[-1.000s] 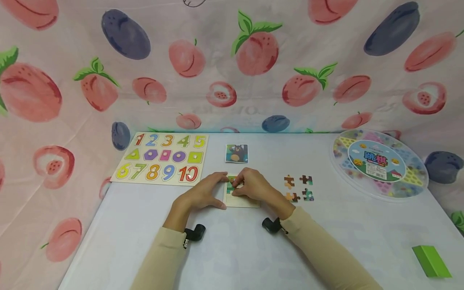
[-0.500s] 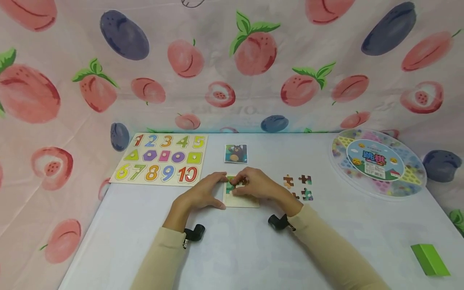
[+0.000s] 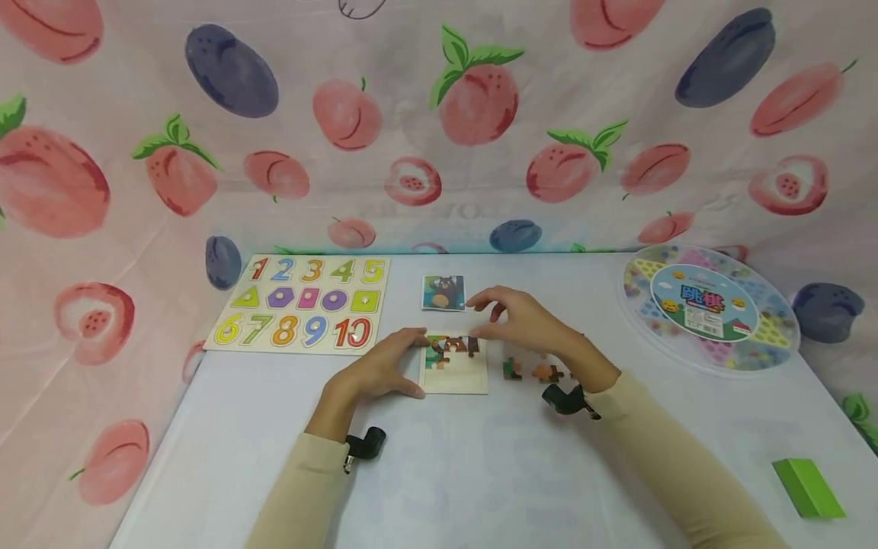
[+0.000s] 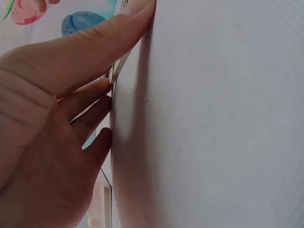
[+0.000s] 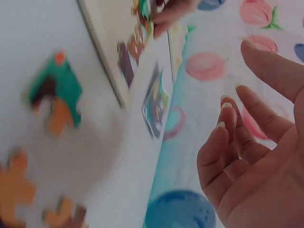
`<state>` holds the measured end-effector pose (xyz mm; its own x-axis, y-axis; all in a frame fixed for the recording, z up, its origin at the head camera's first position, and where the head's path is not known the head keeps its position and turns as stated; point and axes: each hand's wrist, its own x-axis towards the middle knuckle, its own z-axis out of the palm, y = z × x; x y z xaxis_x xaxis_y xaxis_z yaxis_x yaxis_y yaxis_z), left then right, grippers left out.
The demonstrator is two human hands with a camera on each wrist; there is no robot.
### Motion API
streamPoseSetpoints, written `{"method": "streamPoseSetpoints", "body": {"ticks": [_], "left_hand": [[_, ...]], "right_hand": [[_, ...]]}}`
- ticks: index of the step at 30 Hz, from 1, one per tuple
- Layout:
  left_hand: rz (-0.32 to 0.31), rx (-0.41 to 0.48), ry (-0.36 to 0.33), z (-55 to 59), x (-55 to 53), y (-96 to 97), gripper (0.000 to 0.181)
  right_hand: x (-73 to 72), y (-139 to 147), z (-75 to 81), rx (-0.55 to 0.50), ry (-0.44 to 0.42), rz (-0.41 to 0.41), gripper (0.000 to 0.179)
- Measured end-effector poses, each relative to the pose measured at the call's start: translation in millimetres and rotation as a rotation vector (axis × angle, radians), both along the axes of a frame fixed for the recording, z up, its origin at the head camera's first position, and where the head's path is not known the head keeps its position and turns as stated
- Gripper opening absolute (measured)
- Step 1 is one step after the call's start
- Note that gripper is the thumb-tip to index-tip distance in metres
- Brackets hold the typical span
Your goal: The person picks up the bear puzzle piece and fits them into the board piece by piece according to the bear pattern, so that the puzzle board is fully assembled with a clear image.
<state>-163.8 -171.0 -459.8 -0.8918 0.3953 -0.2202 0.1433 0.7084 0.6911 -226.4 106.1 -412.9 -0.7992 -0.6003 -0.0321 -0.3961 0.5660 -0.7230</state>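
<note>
A small wooden puzzle board lies mid-table, with jigsaw pieces along its top row and left side. My left hand rests at the board's left edge, thumb near the lower corner and index finger near the upper one. In the left wrist view, the thumb and fingers of my left hand stretch along that edge. My right hand hovers beyond the board's upper right corner. Nothing is between its loosely bent fingers in the right wrist view. Loose puzzle pieces lie right of the board, some hidden by the right wrist.
A bear picture card lies behind the board. At the back left is a number-and-shape board. A round Chinese checkers box sits at the back right, and a green block at the front right. Fruit-print cloth hangs behind.
My right hand has lifted off the board and moved right and back, uncovering brown pieces in the top row and a loose piece beside the board. The left hand stays at the edge.
</note>
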Motion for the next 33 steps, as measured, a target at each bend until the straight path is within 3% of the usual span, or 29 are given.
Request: {"method": "streamPoseSetpoints", "body": {"ticks": [7, 15, 21, 28, 33], "left_hand": [[-0.001, 0.007, 0.0, -1.0, 0.5, -0.5, 0.08], [-0.025, -0.009, 0.026, -2.1, 0.0, -2.9, 0.077], [-0.036, -0.007, 0.015, -3.4, 0.9, -3.2, 0.077], [-0.037, -0.016, 0.019, -2.4, 1.6, -2.5, 0.077], [-0.039, -0.026, 0.023, -2.0, 1.2, -2.4, 0.076]], "right_hand": [[-6.1, 35, 2.2, -0.032, 0.063, -0.026, 0.052], [-7.5, 73, -3.0, 0.001, 0.032, -0.094, 0.052], [-3.6, 94, -17.7, 0.041, -0.025, -0.133, 0.057], [-1.8, 106, -39.0, 0.121, 0.025, -0.123, 0.057], [-1.7, 107, -47.5, 0.12, 0.034, -0.099, 0.055]]}}
